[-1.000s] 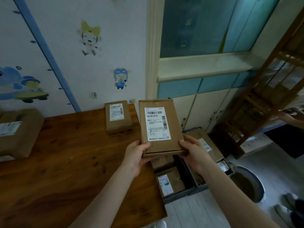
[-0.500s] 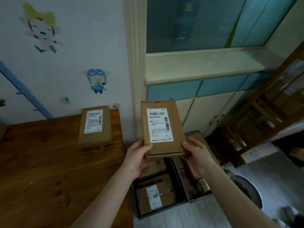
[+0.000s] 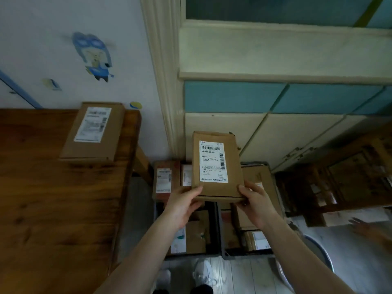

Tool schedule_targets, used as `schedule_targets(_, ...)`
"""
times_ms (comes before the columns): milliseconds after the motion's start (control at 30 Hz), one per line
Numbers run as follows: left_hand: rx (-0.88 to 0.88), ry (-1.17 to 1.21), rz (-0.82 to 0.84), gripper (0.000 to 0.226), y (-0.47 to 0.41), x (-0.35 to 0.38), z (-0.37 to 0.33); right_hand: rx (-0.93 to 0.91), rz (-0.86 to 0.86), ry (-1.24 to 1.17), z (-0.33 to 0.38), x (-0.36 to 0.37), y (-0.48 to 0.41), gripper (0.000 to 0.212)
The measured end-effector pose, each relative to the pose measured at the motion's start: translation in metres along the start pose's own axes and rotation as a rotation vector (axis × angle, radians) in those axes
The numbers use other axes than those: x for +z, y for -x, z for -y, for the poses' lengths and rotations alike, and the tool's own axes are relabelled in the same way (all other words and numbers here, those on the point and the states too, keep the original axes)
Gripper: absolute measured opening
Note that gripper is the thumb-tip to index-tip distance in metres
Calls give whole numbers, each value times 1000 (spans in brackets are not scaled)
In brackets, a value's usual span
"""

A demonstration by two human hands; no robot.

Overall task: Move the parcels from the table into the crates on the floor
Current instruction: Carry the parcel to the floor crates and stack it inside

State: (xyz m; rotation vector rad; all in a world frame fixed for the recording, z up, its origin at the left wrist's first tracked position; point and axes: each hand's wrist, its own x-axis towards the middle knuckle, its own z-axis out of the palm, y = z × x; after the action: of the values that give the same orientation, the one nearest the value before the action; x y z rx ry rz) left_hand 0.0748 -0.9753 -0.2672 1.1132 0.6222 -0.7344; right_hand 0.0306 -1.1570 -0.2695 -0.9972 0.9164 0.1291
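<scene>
Labelled parcel above crates — left hand, right hand gripping its near corners

Labelled brown parcel held up, right of the table.
Label up, above two dark parcel-filled crates; second parcel lies on the table's far corner.
</scene>
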Motion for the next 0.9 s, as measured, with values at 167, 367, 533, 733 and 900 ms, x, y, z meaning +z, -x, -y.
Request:
schedule_targets(167, -83, -21, -82, 24, -33, 2, 34, 72, 9, 86, -22, -27, -40, 37)
schedule_targets(367, -152, -21, -149, 27, -85, -11, 71, 100, -41, 183, -66, -49, -96, 41)
schedule_targets(533, -184, -13, -220, 20, -138, -34, 112, 169, -64, 247, -115, -60, -141, 43)
schedule_targets(733, -227, 37, -299, 23, -212, -65, 149, 232, -92, 206, -173, -60, -205, 41)
schedule_targets(900, -232, 167, -337, 31, -274, -84, 167, 275, -99, 197, -209, -51, -265, 36)
